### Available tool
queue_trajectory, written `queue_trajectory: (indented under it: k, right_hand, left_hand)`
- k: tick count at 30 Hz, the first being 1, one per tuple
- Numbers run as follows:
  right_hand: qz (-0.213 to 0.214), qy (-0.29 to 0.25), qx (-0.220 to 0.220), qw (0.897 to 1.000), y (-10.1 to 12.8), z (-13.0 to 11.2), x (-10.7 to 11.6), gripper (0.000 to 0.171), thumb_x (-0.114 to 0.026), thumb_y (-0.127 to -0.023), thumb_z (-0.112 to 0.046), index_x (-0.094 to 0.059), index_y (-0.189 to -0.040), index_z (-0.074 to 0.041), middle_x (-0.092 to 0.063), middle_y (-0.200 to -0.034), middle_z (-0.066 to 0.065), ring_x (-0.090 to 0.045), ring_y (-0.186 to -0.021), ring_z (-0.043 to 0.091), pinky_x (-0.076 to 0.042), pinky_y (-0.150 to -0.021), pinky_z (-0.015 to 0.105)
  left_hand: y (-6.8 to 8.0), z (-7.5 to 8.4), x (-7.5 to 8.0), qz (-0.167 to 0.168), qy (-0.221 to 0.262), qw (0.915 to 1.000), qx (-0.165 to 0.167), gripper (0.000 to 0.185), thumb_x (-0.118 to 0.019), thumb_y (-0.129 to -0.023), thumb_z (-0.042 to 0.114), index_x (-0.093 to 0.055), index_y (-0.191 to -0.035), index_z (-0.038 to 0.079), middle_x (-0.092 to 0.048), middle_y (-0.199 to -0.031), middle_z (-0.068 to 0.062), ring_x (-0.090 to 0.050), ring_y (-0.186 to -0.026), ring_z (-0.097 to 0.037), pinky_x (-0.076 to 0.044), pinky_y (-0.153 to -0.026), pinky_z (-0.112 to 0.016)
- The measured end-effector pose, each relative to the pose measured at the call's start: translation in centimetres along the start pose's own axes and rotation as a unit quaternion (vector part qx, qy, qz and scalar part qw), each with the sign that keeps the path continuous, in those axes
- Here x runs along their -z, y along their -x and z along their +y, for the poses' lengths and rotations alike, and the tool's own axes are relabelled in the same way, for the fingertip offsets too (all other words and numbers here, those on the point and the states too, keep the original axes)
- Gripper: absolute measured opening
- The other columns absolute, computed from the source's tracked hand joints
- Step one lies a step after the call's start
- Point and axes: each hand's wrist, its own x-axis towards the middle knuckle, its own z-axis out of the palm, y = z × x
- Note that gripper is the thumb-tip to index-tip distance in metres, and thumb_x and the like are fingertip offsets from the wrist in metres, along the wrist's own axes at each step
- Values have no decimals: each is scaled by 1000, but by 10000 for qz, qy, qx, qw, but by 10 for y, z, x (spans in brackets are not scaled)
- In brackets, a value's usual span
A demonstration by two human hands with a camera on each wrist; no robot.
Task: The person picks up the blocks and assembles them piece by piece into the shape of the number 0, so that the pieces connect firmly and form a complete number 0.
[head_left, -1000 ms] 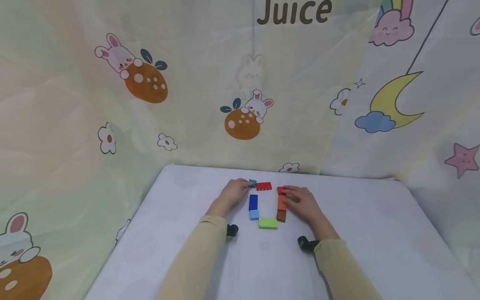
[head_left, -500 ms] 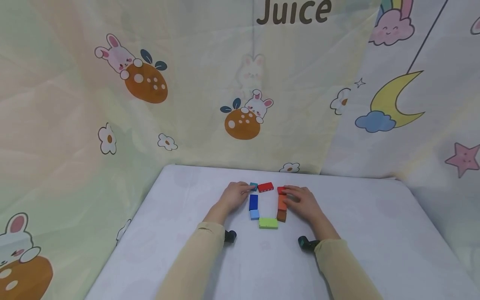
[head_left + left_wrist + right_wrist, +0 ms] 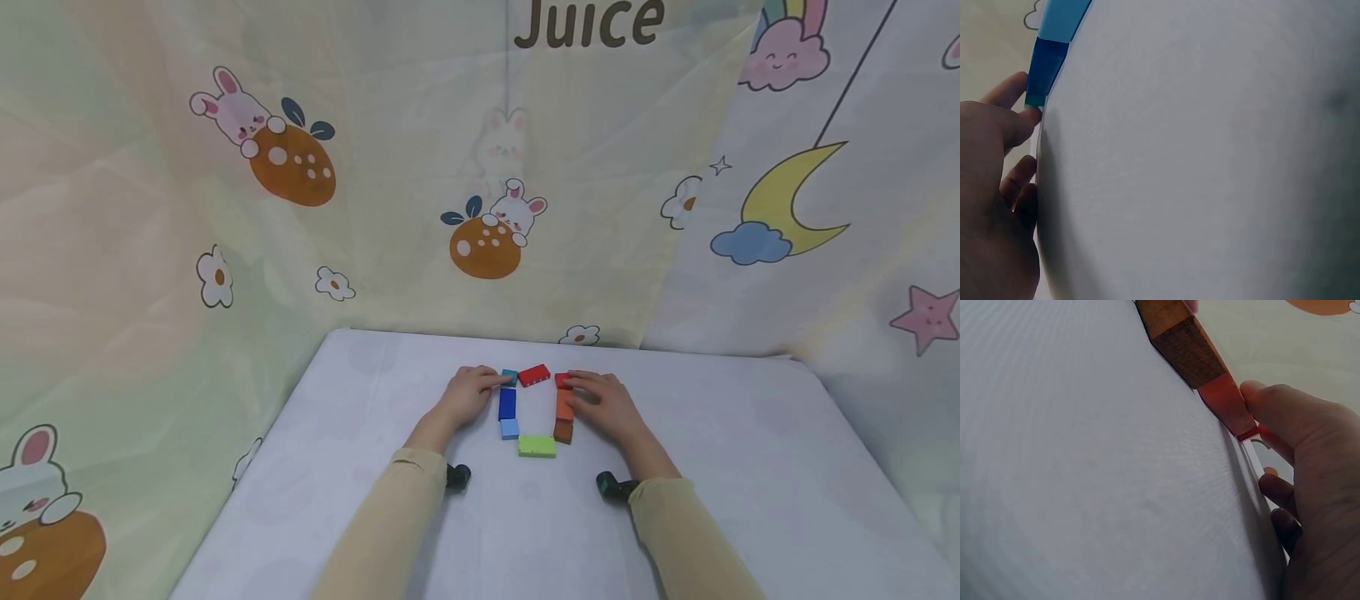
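Toy blocks form a loose ring on the white table. At its far left corner my left hand point(image 3: 468, 393) pinches a small teal block point(image 3: 509, 377), just beyond a dark blue block point(image 3: 507, 403). In the left wrist view the thumb and index finger lie at the teal block's end point(image 3: 1035, 100). A long red block point(image 3: 534, 375) sits tilted beside it. On the right side, the fingertips of my right hand point(image 3: 607, 406) touch a small red block point(image 3: 562, 381) and an orange block point(image 3: 564, 403). The right wrist view has the thumb against the orange block point(image 3: 1227, 403).
A light blue block point(image 3: 509, 429) and a brown block point(image 3: 563, 431) make the near ends of the two sides. A lime green block point(image 3: 537, 447) lies across the front. Behind the table point(image 3: 720, 417) hangs a printed cloth point(image 3: 390, 167).
My left hand has drawn the teal block nearer, up to the dark blue block. The long red block has shifted right and tilted. My right hand has stayed in place.
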Motion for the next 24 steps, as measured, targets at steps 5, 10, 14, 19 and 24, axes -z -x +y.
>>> queue_trajectory:
  k: [5,10,14,19,24]
  right_hand:
    - [-40,50,-11,10000,-1,1,-1,47,-65,-93,-43,-59,-137,-32,-48,-151,0,-37,-139,34,-34,-109,65]
    - [-63,42,-84,9999,-1,1,-1,46,-65,-92,-43,-59,-137,-32,-48,-151,-1,-36,-140,34,-33,-110,65]
    - [-65,67,-36,10000,-1,1,-1,46,-65,-93,-42,-59,-137,-31,-48,-151,0,-37,-139,34,-34,-109,65]
    - [-43,69,-11,10000,-1,1,-1,47,-65,-92,-42,-59,-137,-32,-49,-151,0,-37,-140,34,-33,-110,66]
    - [-68,59,13,10000,-1,2,-1,46,-64,-93,-41,-59,-137,-32,-48,-151,0,-37,-140,34,-32,-110,66]
  left_hand:
    - [1,0,1,-66,20,10000,21,44,-47,-105,20,-52,-140,45,-53,-144,6,-42,-136,-24,-39,-114,-44]
    - [1,0,1,-126,48,9999,34,44,-48,-104,20,-52,-140,46,-53,-144,6,-42,-137,-24,-38,-115,-45]
    - [2,0,1,-163,68,9998,68,43,-48,-104,21,-52,-140,45,-53,-145,6,-41,-139,-24,-38,-115,-45]
    - [2,0,1,-170,126,9997,96,44,-48,-104,20,-53,-139,46,-53,-145,7,-40,-140,-24,-38,-115,-46]
    - [2,1,2,-250,86,9995,156,44,-48,-104,22,-51,-140,47,-51,-147,8,-38,-141,-24,-37,-116,-46]
